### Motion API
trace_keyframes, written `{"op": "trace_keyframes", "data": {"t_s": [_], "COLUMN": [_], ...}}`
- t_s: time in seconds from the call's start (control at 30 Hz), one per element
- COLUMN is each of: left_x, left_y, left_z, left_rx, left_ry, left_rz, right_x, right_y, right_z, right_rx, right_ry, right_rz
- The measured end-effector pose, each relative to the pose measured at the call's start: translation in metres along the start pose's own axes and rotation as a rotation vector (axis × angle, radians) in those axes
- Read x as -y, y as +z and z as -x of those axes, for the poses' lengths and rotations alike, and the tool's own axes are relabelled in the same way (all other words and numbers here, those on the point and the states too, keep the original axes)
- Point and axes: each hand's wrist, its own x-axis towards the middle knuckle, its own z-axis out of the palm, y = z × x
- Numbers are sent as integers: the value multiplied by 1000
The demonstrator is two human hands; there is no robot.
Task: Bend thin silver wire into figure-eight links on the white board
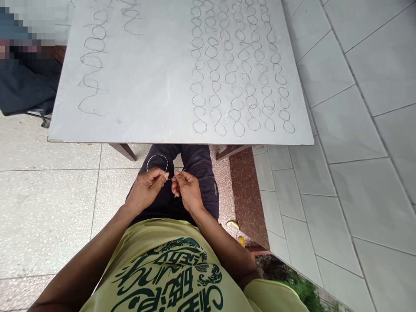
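Observation:
A thin wire [157,158] curves in a loop above my lap, just below the near edge of the grey board [146,86]. My left hand [147,188] pinches one end of the wire between fingers and thumb. My right hand [186,188] pinches the other end close beside it. Both hands are closed and sit over my dark trousers. On the board lie several rows of wire bent into chains of loops [240,69], and two looser wavy wires [92,60] lie at its left.
The board rests on dark wooden legs [125,151] over a tiled floor [357,130]. A dark cloth on a seat [26,91] sits at the far left. Plants [292,286] show at the bottom right.

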Motion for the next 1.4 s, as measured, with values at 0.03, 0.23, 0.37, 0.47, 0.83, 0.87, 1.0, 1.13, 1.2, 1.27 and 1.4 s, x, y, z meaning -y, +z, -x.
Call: {"op": "trace_keyframes", "data": {"t_s": [0.03, 0.23, 0.37, 0.47, 0.83, 0.87, 1.0, 1.13, 1.2, 1.27, 1.4], "left_x": [0, -12, -19, -19, -4, -3, -3, -8, -14, -20, -29], "left_y": [0, 0, 1, 2, 14, 15, 12, 0, -5, -8, -7], "left_z": [0, -6, -7, -7, -1, 0, 2, 4, 5, 6, 7], "left_rx": [4, -100, -195, -220, -253, -259, -301, -297, -264, -214, -98], "left_ry": [-36, -143, -146, -128, -89, -95, -93, 38, 184, 326, 442], "left_rz": [57, 315, 320, 325, 351, 347, 267, 23, -136, -266, -372], "right_x": [1, 8, 10, 10, 1, 0, -1, 18, 37, 56, 83], "right_y": [-1, 0, 4, 5, 2, 3, 2, -6, -10, -13, -12], "right_z": [0, 5, 6, 7, 7, 7, 10, 13, 11, 6, -10], "right_rx": [9, 69, 99, 105, 90, 89, 72, 8, -20, -8, 153], "right_ry": [-14, -49, -1, 1, -61, -65, -75, -199, -295, -359, -396], "right_rz": [12, -63, -145, -170, -168, -161, -73, 92, 162, 216, 294]}}
